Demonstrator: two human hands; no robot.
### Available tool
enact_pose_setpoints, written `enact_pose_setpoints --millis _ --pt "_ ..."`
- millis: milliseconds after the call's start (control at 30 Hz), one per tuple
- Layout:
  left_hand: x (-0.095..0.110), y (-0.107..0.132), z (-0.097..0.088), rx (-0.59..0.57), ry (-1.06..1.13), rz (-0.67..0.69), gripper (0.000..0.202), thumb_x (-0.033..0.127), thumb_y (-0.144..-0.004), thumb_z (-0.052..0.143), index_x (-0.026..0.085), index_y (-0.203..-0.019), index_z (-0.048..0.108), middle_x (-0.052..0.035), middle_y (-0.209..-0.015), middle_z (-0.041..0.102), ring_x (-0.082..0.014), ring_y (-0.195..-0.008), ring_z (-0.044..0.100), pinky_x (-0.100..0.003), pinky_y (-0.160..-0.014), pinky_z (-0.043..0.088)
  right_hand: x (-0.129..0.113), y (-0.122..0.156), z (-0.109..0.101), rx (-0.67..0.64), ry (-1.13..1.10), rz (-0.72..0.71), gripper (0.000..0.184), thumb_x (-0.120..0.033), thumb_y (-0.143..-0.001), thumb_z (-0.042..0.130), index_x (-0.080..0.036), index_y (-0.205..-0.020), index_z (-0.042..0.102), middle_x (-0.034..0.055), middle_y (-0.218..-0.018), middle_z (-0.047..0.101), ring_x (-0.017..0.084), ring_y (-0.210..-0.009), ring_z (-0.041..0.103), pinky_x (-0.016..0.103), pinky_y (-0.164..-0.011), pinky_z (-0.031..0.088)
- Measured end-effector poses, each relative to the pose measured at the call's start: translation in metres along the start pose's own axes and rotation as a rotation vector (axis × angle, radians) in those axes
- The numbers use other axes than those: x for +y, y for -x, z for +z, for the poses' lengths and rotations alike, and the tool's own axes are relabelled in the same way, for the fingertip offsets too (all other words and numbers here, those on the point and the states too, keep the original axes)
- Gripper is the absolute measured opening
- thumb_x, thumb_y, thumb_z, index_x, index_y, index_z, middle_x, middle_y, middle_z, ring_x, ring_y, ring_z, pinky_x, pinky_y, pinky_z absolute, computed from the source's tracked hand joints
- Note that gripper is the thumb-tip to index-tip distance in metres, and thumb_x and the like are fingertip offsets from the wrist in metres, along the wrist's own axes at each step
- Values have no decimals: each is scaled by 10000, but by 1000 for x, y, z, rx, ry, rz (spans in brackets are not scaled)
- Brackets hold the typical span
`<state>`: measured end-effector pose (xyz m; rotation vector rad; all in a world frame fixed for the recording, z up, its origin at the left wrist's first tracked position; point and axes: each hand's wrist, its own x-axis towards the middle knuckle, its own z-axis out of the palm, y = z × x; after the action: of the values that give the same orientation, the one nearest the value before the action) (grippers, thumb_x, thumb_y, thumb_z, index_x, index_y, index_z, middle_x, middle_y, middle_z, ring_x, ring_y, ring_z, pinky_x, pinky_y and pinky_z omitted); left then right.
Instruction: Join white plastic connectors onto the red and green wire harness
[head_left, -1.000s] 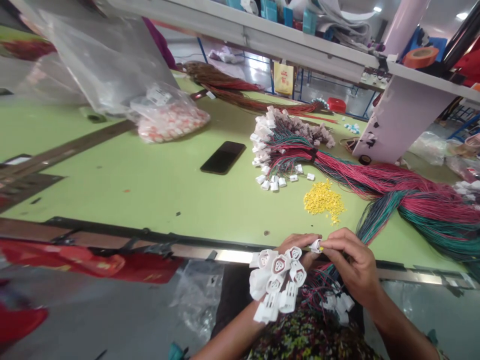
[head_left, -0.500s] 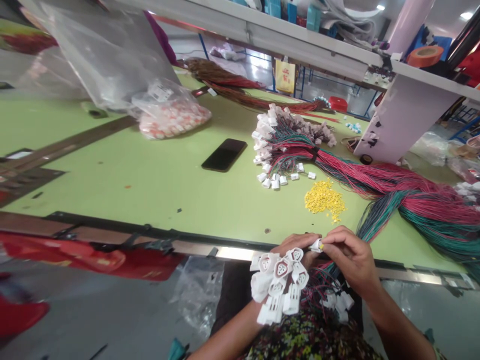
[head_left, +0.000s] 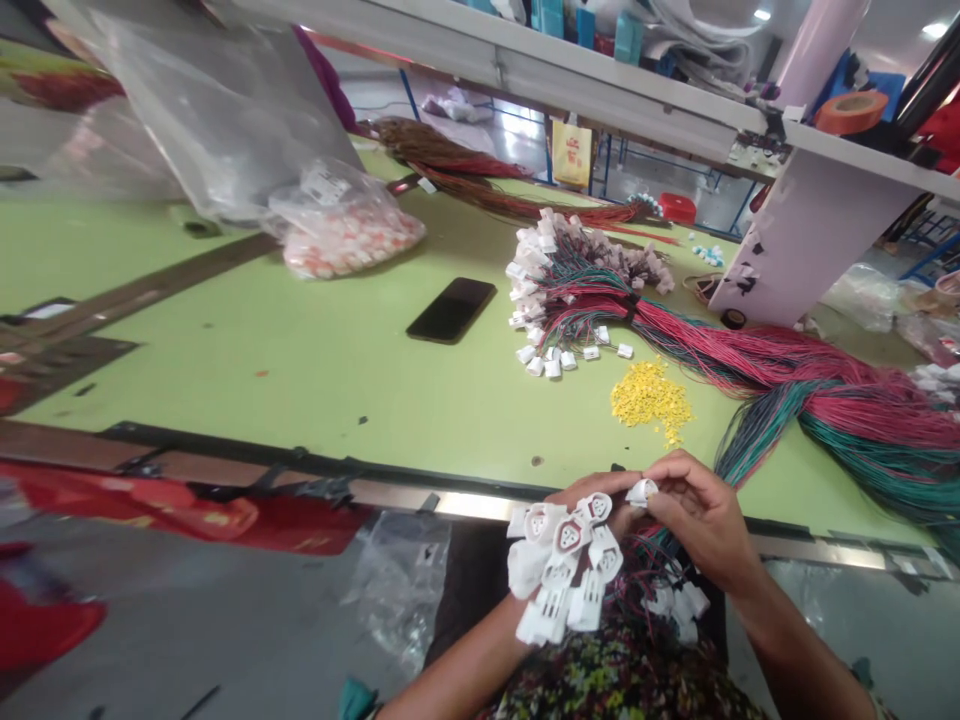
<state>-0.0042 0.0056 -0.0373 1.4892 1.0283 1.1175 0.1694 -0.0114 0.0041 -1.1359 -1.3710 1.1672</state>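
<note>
My left hand point(head_left: 583, 488) is closed around a bunch of wires with white plastic connectors point(head_left: 568, 537), whose open faces fan out over the wrist. At its fingertips one more white connector point(head_left: 640, 492) points toward my right hand point(head_left: 697, 515). The right thumb and forefinger are pinched against that connector's open end. Whatever lies between those fingertips is too small and covered to make out. Below the hands, dark red and green wires and further white connectors point(head_left: 679, 605) rest in my lap. A pile of small yellow pieces point(head_left: 651, 395) lies on the table just beyond.
A thick tied bundle of pink and green wires point(head_left: 720, 345) with white connectors stretches across the right of the green table point(head_left: 330, 370). A black phone point(head_left: 451, 309) lies mid-table. Left of it is a clear bag of orange-and-white parts point(head_left: 352, 235). A shelf point(head_left: 600, 85) crosses overhead.
The right fingertips have closed in on the connector at the left hand. A yellow piece seen between them at its end earlier is now hardly visible. The connector has turned slightly.
</note>
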Motion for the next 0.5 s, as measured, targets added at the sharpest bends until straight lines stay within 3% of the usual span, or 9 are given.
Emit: enact_pose_setpoints --millis 67,200,233,300,367,433,500 --pt "2 -1 0 -12 75 -55 254 321 -797 773 252 -1040 802 -87 -1047 828 -266 -922 783 -405 -827 646 -3 1 -4 3 128 -97 153 -264 -862 765 -247 -1005 712 13 -951 643 137 -786 622 243 -691 520" --pt "9 -4 -2 48 172 -7 256 343 -780 793 236 -1013 786 -107 -1137 793 -264 -1044 743 -423 -928 610 -13 11 -26 -30 314 -156 87 -213 -936 652 -245 -1017 660 25 -971 666 152 -820 621 259 -720 502" --pt "12 -4 -2 44 198 -36 248 354 -803 775 226 -1015 780 -109 -1103 795 -247 -989 751 -397 -885 618 -15 16 -33 -114 364 -137 91 -204 -944 635 -241 -1024 656 27 -960 671 151 -805 620 258 -708 497" --pt "16 -3 -3 14 269 -148 269 390 -859 722 196 -1039 767 -91 -935 797 -170 -695 727 -305 -661 607 -19 28 -46 -404 481 -121 96 -184 -935 625 -231 -1002 675 30 -928 684 160 -795 631 262 -700 493" --pt "17 -3 -3 -29 354 -246 312 419 -891 683 176 -1072 757 -47 -774 755 -87 -449 562 -233 -464 479 -20 39 -55 -652 590 -116 103 -181 -932 619 -232 -938 708 23 -872 698 169 -770 652 262 -668 484" --pt "15 -3 -1 -62 442 -277 311 425 -881 689 175 -1049 769 -13 -676 701 -62 -402 467 -215 -414 390 -23 46 -58 -761 666 -123 96 -227 -938 643 -234 -895 730 22 -843 707 176 -745 667 261 -626 474" --pt "10 -3 1 -123 510 -285 282 414 -849 721 180 -991 788 -1 -612 660 -82 -443 500 -224 -438 404 -27 46 -56 -724 701 -135 110 -276 -954 658 -231 -890 735 31 -858 704 179 -745 670 266 -615 477"
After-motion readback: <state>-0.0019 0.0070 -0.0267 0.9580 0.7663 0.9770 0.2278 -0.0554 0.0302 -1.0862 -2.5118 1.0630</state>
